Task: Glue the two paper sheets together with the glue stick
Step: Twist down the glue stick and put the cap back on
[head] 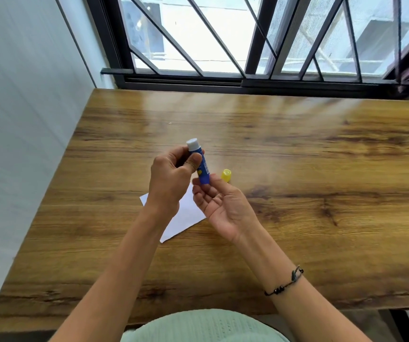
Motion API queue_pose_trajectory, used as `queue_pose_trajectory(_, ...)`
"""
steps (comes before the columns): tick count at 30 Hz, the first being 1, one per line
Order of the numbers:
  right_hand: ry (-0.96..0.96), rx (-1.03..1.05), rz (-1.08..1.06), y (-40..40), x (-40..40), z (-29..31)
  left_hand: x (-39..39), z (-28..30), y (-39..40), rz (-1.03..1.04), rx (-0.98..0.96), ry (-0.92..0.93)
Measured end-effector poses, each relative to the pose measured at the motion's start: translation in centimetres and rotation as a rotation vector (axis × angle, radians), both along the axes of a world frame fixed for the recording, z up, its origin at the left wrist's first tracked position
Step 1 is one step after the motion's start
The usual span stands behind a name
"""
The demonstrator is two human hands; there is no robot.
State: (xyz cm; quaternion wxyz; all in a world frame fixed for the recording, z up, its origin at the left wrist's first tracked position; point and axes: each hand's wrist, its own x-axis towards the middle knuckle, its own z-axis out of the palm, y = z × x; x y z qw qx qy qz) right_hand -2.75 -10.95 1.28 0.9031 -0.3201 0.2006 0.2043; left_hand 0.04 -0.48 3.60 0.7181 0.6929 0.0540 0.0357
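While a person sits at a wooden table [297, 144] by a barred window [223, 38], both hands work a glue stick just above the tabletop. Going L to R: a white paper sheet [186, 218] lies flat on the wood, partly hidden under the hands; only one sheet can be made out, the 2nd can't be told apart. Left hand [171, 178] grips the upper barrel of the blue glue stick [202, 166], thumb across the front, white glue tip exposed and pointing up and away. Right hand [220, 203], palm up w/ a bracelet on its wrist, pinches the stick's base between thumb and fingertips, likely twisting the knob. Just R of that, the yellow cap [226, 175] stands on the table. To do this step well: prob. wind out only a little glue, keep the barrel steady, then spread it evenly to the paper's edges.
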Motion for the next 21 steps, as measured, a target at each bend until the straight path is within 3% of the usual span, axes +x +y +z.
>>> queue_pose_trajectory(5, 0.033, -0.004, 0.103, -0.31, 0.32, -0.04, 0.17, -0.10, 0.00, -0.006, 0.024, 0.006)
queue_pose_trajectory(12, -0.065, -0.007, -0.026, -0.11, 0.61, -0.54, 0.25, -0.14, -0.14, -0.014, 0.039, -0.003)
queue_pose_trajectory(21, 0.038, 0.014, 0.064, -0.13, 0.65, -0.17, 0.06, -0.36, -0.25, 0.007, 0.084, -0.001)
